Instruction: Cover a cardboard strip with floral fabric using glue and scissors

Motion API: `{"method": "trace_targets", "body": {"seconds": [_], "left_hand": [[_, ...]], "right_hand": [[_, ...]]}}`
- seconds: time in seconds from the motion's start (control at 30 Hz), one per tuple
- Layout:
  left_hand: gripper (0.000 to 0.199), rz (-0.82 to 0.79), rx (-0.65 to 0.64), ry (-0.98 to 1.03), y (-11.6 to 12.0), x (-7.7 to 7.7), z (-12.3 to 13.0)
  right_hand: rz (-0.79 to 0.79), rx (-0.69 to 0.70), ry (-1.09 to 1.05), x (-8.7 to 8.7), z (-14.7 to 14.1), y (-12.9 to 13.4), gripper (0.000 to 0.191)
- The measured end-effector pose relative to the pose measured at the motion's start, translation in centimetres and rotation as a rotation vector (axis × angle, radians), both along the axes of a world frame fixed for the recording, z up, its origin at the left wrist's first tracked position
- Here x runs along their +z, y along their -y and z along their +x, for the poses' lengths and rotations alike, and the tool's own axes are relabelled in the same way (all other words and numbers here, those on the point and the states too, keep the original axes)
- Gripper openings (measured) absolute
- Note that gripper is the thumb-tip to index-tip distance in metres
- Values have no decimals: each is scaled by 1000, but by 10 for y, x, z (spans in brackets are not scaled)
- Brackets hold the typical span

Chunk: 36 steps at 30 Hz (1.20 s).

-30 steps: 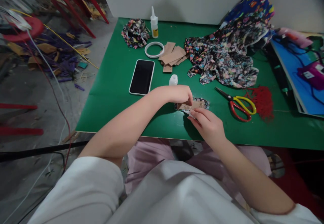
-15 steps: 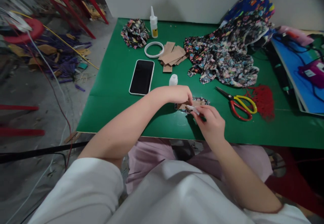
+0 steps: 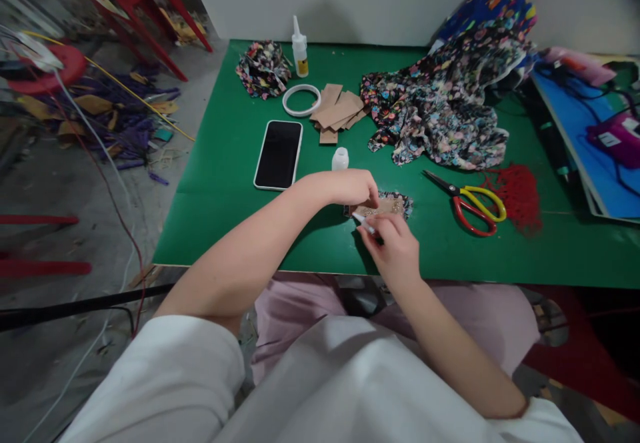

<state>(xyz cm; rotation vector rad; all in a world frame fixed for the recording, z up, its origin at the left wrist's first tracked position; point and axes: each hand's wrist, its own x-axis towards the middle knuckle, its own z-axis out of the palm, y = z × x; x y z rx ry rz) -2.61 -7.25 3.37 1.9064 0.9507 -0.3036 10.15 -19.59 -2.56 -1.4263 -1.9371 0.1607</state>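
Observation:
A strip of brown cardboard (image 3: 383, 207) with floral fabric round its edges lies on the table, wet-looking spots on its surface. My left hand (image 3: 354, 187) bends over its far left side, fingers curled down and touching it; some fingertips are hidden. Between the thumb and fingers of my right hand (image 3: 399, 246) is a small white tapered cap (image 3: 364, 222), its tip at the near left edge of the strip. An open white bottle (image 3: 341, 159) stands just beyond my left hand.
Around the green table (image 3: 215, 223) are a phone (image 3: 279, 155), a white ring (image 3: 301, 99), cardboard strips (image 3: 336, 111), a nozzle bottle (image 3: 300, 55), crumpled floral fabric (image 3: 445, 113), scissors (image 3: 470, 203) and red threads (image 3: 520, 196). A blue folder (image 3: 575, 136) lies at the right.
My right hand has moved left and toward me, carrying the white cap from the middle of the strip to its near left edge. My left hand stays in place.

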Motion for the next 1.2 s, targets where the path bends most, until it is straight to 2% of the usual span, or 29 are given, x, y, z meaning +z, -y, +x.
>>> {"method": "trace_targets", "body": {"seconds": [0.07, 0.2, 0.33, 0.5, 0.7, 0.87, 1.03, 1.2], "left_hand": [[46, 1, 11, -15, 1, 1, 0], [45, 11, 11, -9, 0, 1, 0], [45, 9, 9, -5, -1, -1, 0], [46, 11, 1, -1, 0, -1, -1], [46, 37, -18, -28, 0, 0, 0], [47, 39, -15, 16, 0, -3, -1], [47, 42, -33, -25, 1, 0, -1], [47, 53, -22, 8, 1, 1, -1]], "right_hand": [[-2, 8, -17, 0, -2, 1, 8], [17, -103, -14, 1, -1, 1, 6], [0, -20, -27, 3, 2, 1, 9], [38, -156, -101, 4, 14, 0, 13], [11, -57, -144, 1, 9, -6, 14], [40, -142, -133, 3, 14, -8, 15], [15, -28, -137, 3, 9, -6, 15], [45, -109, -123, 2, 9, -5, 14]]}}
